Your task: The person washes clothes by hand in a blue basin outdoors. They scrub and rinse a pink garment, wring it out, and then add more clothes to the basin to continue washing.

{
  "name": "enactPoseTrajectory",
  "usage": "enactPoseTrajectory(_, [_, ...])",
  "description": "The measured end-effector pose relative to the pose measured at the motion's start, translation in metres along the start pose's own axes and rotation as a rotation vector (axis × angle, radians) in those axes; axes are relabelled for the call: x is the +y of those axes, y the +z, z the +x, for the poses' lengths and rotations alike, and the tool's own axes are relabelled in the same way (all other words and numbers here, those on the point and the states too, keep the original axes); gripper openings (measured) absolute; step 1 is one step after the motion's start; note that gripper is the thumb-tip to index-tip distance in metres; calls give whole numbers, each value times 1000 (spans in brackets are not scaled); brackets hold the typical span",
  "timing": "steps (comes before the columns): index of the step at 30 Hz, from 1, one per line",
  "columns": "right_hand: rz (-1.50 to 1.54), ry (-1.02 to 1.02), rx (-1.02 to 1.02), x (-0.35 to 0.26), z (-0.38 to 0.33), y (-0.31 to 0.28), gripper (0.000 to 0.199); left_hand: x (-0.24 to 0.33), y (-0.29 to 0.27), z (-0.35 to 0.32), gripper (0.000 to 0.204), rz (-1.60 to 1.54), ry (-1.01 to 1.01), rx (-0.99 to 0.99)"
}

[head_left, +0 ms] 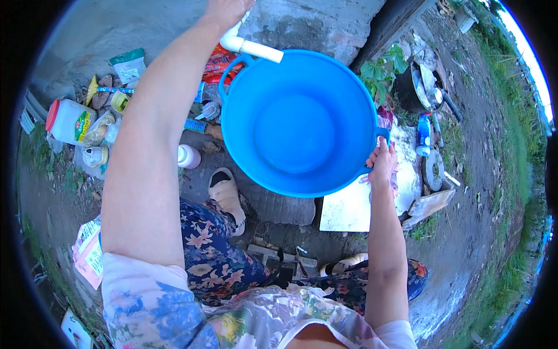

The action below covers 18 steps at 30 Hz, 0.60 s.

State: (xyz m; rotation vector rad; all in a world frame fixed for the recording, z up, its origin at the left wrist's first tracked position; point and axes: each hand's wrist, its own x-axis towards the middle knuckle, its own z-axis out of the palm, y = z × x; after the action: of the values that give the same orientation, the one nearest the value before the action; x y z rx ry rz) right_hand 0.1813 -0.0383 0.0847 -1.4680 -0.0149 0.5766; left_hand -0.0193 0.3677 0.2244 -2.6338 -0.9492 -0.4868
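A large round blue plastic basin [293, 116] with two loop handles is in front of me, its inside showing a little wetness at the bottom. My right hand [382, 161] is closed around its right handle. Over the basin's far left rim juts a white plastic pipe spout [256, 47] with an elbow. My left hand [226, 10] is beside the upper part of that pipe, at the top edge of the view. Its fingers are mostly cut off, so I cannot see whether they grip anything. No running water shows at the spout's end.
At left are a clear jar with a red lid [72, 121], a white bottle [188, 156] and several packets. A white slab [349, 203] lies under the basin's right side. Farther right are a blue bottle [424, 135], a dark pot [415, 87] and a grey ring [433, 170].
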Motion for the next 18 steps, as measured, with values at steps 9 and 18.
enactPoseTrajectory(9, [-68, 21, 7, 1, -1, 2, 14, -12, 16, 20, 30, -5, -54, 95])
enactPoseTrajectory(18, [-59, 43, 7, -2, -5, 6, 14, -2, 11, 20, 30, -36, -216, 102])
